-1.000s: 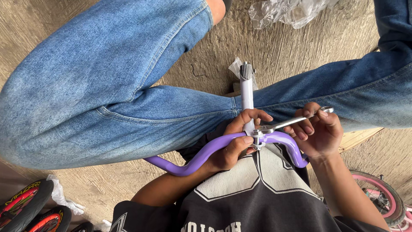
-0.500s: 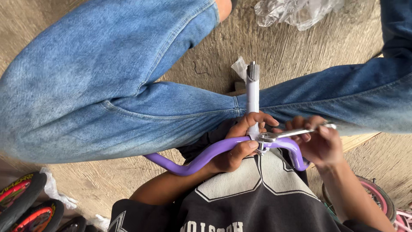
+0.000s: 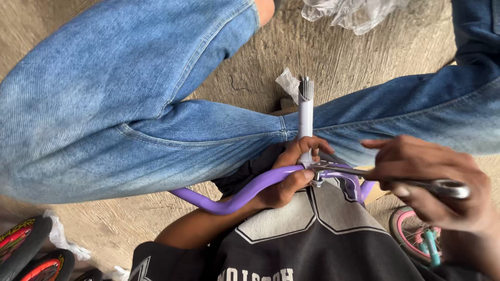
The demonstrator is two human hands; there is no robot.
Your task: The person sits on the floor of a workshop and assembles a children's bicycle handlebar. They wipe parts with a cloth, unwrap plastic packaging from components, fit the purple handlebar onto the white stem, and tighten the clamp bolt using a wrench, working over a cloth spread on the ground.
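- between our knees, low over the concrete floor (image 3: 245, 67), we hold a purple handlebar (image 3: 250, 191) with its white stem (image 3: 305, 122) pointing away from us.
- our left hand (image 3: 291, 174) is wrapped around the handlebar just beside the stem; the fingers are curled shut over the tube and the thumb presses on its near side.
- our right hand (image 3: 435, 182) is closed around the handle of a metal wrench (image 3: 385, 179), fingers folded over it and the shiny end sticking out past the knuckles.
- the head of the wrench sits on the clamp (image 3: 317, 169) where the stem meets the handlebar, touching the fitting there.
- the stem stands nearly upright in the view, and its grooved grey tip (image 3: 305, 86) lies over the seam of our jeans (image 3: 130, 104).
- we see the handlebar curve down to the left under our forearm, and its other side bends away beneath the wrench.
- a scrap of clear plastic (image 3: 287, 82) lies on the floor just beside the stem tip, and a larger crumpled piece (image 3: 354, 11) lies at the top edge.
- a small pink wheel (image 3: 414, 237) shows under our right wrist; black tyres with red and yellow print (image 3: 23, 247) sit at the bottom left.
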